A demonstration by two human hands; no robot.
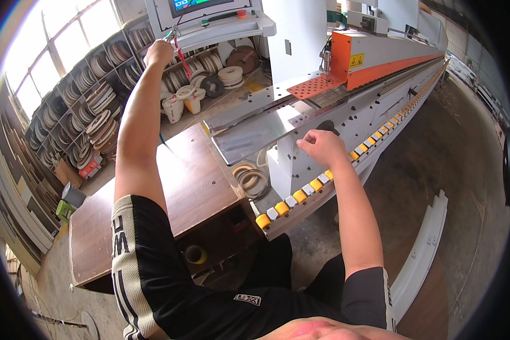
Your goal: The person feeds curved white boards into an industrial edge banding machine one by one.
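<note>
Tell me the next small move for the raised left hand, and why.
Probably draw the left hand down and back: it grips what look like pliers with a red cord at the control panel's lower edge, while the right hand steadies against the machine's metal plate.

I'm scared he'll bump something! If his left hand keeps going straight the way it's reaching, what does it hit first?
Most likely the grey control panel of the machine. The left hand reaches up toward its lower left corner, where a red cord hangs. Depth is hard to judge, so the hand may already be touching there.
</note>
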